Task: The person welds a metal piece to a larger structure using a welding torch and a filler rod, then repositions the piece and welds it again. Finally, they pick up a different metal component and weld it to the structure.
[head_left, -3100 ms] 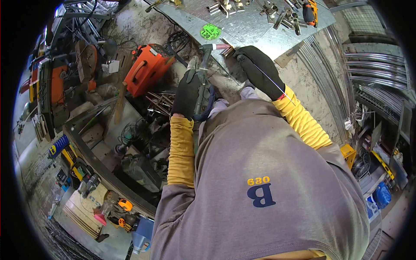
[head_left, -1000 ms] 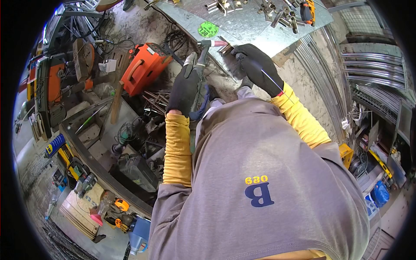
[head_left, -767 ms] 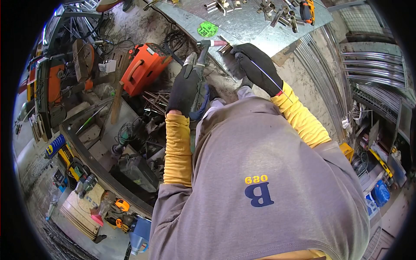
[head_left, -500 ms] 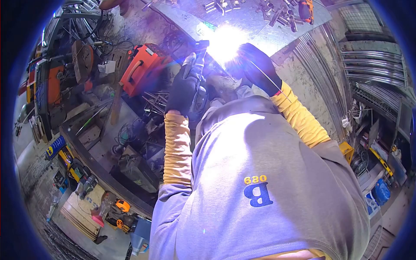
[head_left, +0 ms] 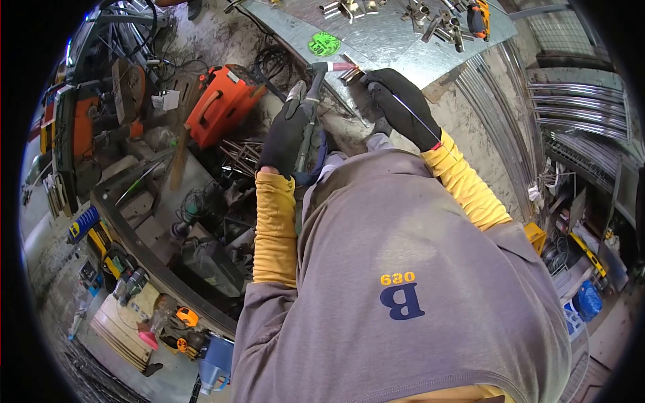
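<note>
My left hand [head_left: 282, 138], in a black glove, is closed around a grey welding torch [head_left: 310, 101]. The torch's white and pink nozzle [head_left: 339, 66] points right, at a small shiny metal piece [head_left: 351, 70] on the edge of the metal table [head_left: 396, 50]. My right hand [head_left: 405, 107], also black-gloved, is closed on a thin metal rod [head_left: 418, 118] that runs back over the wrist. Its fingertips are beside the small piece, just right of the nozzle. A round green label [head_left: 324, 43] lies on the tabletop behind the nozzle.
Cut metal pieces [head_left: 440, 27] and an orange-black tool [head_left: 478, 19] lie at the table's back right. An orange-red machine [head_left: 222, 104] stands left of my left hand. Long metal strips [head_left: 497, 114] lie at the right, with curved tubes [head_left: 578, 107] beyond.
The bright arc glare at the nozzle has gone out, so the torch tip, small piece and green label now show clearly. Both hands stay in nearly the same place.
</note>
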`<move>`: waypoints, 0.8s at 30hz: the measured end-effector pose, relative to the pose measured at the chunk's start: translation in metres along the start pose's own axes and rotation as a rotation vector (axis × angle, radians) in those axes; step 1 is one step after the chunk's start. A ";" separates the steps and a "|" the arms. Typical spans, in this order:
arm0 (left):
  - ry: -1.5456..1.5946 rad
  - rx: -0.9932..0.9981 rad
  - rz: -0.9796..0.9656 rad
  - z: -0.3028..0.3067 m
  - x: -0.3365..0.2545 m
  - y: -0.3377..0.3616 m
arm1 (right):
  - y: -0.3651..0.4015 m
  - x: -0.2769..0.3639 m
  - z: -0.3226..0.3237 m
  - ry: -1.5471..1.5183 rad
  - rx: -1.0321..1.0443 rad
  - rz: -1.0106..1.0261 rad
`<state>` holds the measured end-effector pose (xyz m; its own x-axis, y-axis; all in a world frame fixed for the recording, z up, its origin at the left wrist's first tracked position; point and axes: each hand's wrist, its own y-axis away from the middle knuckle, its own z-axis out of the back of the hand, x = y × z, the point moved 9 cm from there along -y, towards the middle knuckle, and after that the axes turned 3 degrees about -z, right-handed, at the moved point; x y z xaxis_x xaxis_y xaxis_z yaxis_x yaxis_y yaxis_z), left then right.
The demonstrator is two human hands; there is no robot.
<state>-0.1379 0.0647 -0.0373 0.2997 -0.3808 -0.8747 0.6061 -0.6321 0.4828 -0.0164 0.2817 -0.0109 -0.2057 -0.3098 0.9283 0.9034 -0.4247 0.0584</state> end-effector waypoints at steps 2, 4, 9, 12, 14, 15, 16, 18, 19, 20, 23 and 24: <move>0.128 -0.047 0.285 -0.004 0.005 0.011 | 0.000 0.000 0.000 0.010 0.002 -0.015; 0.073 -0.031 0.176 0.002 0.011 0.002 | 0.000 0.003 0.001 0.017 -0.014 0.006; -0.177 -0.008 -0.102 0.014 0.018 -0.014 | -0.001 0.005 0.001 0.021 -0.029 0.038; -0.308 0.052 -0.240 0.011 0.010 -0.015 | -0.001 -0.005 -0.001 0.039 -0.058 0.074; 0.010 -0.059 0.168 -0.001 -0.018 0.009 | 0.002 -0.031 -0.010 0.141 -0.116 0.295; -0.017 -0.028 0.105 0.005 -0.008 0.005 | 0.017 0.025 -0.003 0.531 -0.232 0.649; -0.018 -0.027 0.106 0.004 -0.008 0.002 | 0.016 0.025 -0.002 0.530 -0.233 0.648; -0.120 -0.045 0.086 0.005 -0.012 -0.002 | 0.019 0.029 -0.003 0.573 -0.265 0.728; -0.121 -0.044 0.087 0.007 -0.005 -0.007 | 0.020 0.027 -0.003 0.573 -0.266 0.726; -0.238 -0.028 -0.054 0.010 -0.004 -0.015 | 0.019 0.025 0.000 0.531 -0.260 0.704; -0.436 0.040 -0.327 0.018 -0.003 -0.015 | 0.010 0.006 0.008 0.118 -0.156 0.325; -0.515 0.093 -0.459 0.011 -0.014 -0.009 | 0.009 -0.018 0.003 -0.247 -0.052 -0.036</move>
<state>-0.1558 0.0688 -0.0290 -0.3737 -0.3180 -0.8713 0.5153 -0.8522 0.0900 -0.0040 0.2857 -0.0260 -0.1339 -0.0792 0.9878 0.8751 -0.4773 0.0803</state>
